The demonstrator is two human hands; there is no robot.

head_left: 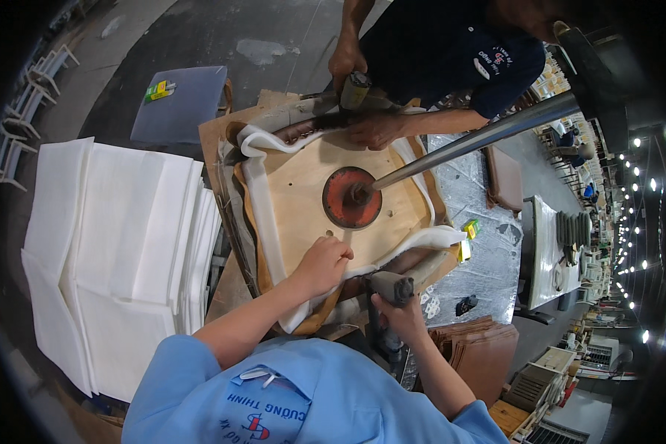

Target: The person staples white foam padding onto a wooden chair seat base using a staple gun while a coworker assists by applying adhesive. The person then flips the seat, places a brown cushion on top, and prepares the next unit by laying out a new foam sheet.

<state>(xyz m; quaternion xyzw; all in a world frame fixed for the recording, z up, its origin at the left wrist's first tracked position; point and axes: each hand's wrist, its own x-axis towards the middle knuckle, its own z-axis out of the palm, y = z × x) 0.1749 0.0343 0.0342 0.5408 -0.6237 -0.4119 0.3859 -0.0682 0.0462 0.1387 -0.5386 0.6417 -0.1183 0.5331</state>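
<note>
- The right hand (401, 314) is wrapped around the grip of a grey staple gun (389, 288), whose head points at the near edge of a wooden seat board (314, 185).
- The left hand (322, 265) is curled almost closed, knuckles up, pressing down on the near edge of the seat board where white foam (263, 214) and brown cover material are folded over the rim; whether it pinches the material cannot be told.
- The seat board lies flat, underside up, on the tabletop (470, 192), which is covered in shiny grey sheeting.
- A round red press pad (351, 197) sits on the middle of the board, with a metal rod (481, 137) slanting away from it to the right.
- The white foam runs around the board's left, near and far edges.
- To the left, well apart from the hands, stands a pile of white foam sheets (118, 244).
- Two small yellow boxes (468, 237) lie on the tabletop just beside the board's right corner.
- At the far edge, another person in a dark shirt (451, 52) holds a second staple gun (354, 89) in one hand and presses the cover with the other.
- Beyond, a grey seat cushion (177, 103) lies on the floor.
</note>
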